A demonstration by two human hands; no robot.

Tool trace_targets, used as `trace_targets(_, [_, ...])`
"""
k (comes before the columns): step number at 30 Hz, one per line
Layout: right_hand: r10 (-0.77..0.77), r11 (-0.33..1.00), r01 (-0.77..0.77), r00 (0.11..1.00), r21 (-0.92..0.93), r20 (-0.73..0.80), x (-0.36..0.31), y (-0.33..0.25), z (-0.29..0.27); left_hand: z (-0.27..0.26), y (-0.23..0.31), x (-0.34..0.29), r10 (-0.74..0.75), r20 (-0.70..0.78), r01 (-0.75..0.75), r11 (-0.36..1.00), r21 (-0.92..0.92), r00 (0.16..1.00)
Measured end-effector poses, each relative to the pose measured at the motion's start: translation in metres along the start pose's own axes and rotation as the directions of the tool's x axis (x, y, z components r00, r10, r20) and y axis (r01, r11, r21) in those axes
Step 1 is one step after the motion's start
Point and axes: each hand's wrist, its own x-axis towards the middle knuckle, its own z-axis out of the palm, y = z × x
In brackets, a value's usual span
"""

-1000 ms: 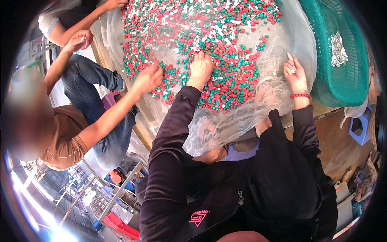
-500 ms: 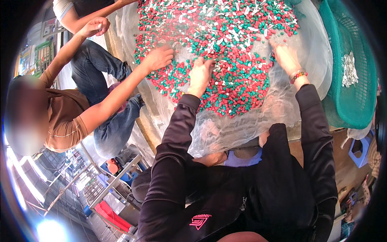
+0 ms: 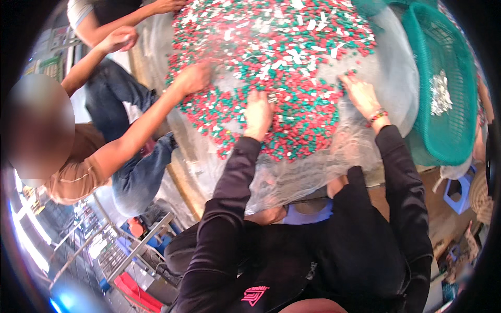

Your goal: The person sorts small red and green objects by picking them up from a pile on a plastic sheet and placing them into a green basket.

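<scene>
A broad layer of small red, green and white pieces (image 3: 300,128) is spread before me, with longer white strips (image 3: 295,56) scattered among them; their kind I cannot make out. My left hand (image 3: 258,116) reaches down into the near part of this layer. Its fingers point away from me and are partly hidden, so whether they grip a piece does not show. At the right edge of the pieces, my right hand (image 3: 361,98) rests with fingers stretched forward and slightly apart, touching the sheet beside a few loose pieces. No held object shows in it.
Translucent sheeting (image 3: 394,68) lies under the pieces and hangs over the near edge. A green mesh basket (image 3: 443,138) at right holds some whitish strips (image 3: 441,94). Co-workers sit at left, one with a hand (image 3: 193,78) over the pieces. A blue stool (image 3: 459,193) stands lower right.
The view has shifted slightly, moving the basket and pieces left in the picture. My hands stay in nearly the same spots on the layer. The co-worker's near hand has pulled back slightly.
</scene>
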Motion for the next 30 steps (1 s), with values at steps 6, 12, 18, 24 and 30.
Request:
trace_targets(6, [0.034, 0.999, -0.031, 0.997, -0.044, 0.065, 0.019, -0.021, 0.007, 0.001, -0.008, 0.0, -0.003, 0.061, 0.003, 1.0, -0.001, 0.998])
trace_targets(12, [0.231, 0.96, -0.229, 0.973, 0.159, 0.011, 0.009, -0.036, -0.001, -0.012, -0.005, 0.004, -0.027, 0.032, 0.028, 0.999, -0.039, 0.999])
trace_targets(18, [0.123, 0.992, -0.119, 0.988, -0.047, 0.097, 0.014, -0.034, 0.005, -0.01, -0.002, 0.009, 0.022, 0.055, -0.023, 0.999, 0.031, 0.998])
trace_targets(24, [0.17, 0.979, -0.176, 0.983, 0.098, 0.066, 0.014, -0.031, -0.003, -0.016, -0.022, 0.012, 0.05, -0.022, -0.048, 0.994, 0.099, 0.998])
trace_targets(30, [0.07, -0.66, -0.228, 0.93, 0.716, 0.36, -0.019, -0.068, -0.038, -0.043, -0.003, -0.002, -0.471, 0.297, 0.49, 0.366, -0.791, 0.831])
